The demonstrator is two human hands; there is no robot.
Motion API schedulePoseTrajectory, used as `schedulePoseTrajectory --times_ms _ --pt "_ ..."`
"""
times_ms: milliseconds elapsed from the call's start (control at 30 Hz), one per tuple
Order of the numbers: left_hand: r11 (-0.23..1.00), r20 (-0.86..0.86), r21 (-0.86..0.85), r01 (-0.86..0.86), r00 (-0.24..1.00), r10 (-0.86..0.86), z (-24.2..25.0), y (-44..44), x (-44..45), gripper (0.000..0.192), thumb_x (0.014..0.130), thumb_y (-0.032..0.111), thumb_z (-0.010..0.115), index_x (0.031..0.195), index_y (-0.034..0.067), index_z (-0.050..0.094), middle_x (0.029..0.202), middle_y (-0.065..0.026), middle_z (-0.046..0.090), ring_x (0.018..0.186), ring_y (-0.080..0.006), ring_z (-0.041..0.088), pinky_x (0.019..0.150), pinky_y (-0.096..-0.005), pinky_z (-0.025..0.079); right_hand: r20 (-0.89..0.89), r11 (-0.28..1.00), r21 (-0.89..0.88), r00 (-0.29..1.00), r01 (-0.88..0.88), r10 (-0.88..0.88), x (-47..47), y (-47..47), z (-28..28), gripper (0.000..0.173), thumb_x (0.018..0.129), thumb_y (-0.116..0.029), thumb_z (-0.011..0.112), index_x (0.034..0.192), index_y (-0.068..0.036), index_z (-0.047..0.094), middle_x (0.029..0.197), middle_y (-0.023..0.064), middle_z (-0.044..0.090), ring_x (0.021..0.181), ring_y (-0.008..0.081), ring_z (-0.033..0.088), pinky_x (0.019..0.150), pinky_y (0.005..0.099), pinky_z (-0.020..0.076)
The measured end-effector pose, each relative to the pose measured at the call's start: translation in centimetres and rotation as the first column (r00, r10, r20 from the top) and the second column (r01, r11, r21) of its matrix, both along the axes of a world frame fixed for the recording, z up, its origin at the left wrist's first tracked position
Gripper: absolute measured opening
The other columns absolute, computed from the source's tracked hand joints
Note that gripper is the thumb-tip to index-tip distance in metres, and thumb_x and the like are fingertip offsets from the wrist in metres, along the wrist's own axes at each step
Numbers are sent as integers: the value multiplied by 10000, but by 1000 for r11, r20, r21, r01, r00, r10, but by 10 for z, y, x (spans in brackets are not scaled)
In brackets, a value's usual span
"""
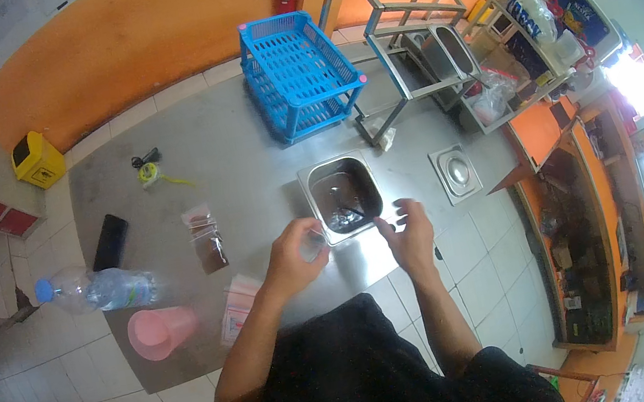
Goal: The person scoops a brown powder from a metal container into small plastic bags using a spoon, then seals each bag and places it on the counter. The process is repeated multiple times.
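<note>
A square stainless steel container (336,163) with dark brown contents stands on the metal table before me. My left hand (297,252) is at its near left corner and holds a small clear plastic bag (313,242) by its edge. My right hand (411,237) is at the near right corner, its fingers bent near the dark handle of a utensil (356,212) that reaches into the container; whether it grips the handle I cannot tell. Left of the container lies a clear zip bag with brown contents (212,249). A stack of flat zip bags (240,302) lies by my left forearm.
On the metal table (249,188) are a blue plastic rack (304,62), a steel lid (457,174), a tape measure (149,174), a black phone (110,241), a large water bottle (117,287) and a pink plastic cup (161,332). A metal frame shelf (393,53) stands at the back right.
</note>
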State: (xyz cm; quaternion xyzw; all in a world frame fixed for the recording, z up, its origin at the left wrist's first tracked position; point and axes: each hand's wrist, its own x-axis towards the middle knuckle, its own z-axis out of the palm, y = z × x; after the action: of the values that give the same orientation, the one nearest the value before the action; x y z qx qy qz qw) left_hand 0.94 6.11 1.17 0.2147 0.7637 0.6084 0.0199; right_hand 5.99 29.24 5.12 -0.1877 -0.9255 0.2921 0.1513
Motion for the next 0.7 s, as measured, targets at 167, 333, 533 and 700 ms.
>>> schedulePoseTrajectory --times_ms 167,333,533,700 --pt "843 563 455 -289 826 -21 -57 28 -10 144 913 80 681 994 82 562 921 -25 602 873 -161 636 770 -318 530 263 922 -386 962 36 72 -18 36 -25 195 869 -106 765 1016 10 711 989 146 746 868 225 736 740 334 591" --pt "644 880 434 -630 449 -154 -83 42 -7 200 887 155 737 974 85 570 879 -28 595 784 -168 617 671 -293 510 -170 824 -547 983 -150 66 -60 21 -70 193 928 -117 731 1062 19 709 922 102 742 831 157 712 731 301 559" --pt "934 695 138 -329 704 145 -80 67 1 182 854 120 779 861 66 606 749 11 602 655 -122 549 612 -309 461 -100 861 -225 890 -456 445 -68 35 -62 84 999 -76 609 1013 -6 652 923 133 709 836 253 723 725 336 561" --pt "888 493 1 -460 773 400 -88 79 11 165 849 99 786 862 35 635 732 15 600 675 -105 552 622 -301 460 -250 724 9 699 -690 670 -64 80 -29 173 882 -82 718 1049 -61 675 1024 152 698 892 346 698 755 408 572"
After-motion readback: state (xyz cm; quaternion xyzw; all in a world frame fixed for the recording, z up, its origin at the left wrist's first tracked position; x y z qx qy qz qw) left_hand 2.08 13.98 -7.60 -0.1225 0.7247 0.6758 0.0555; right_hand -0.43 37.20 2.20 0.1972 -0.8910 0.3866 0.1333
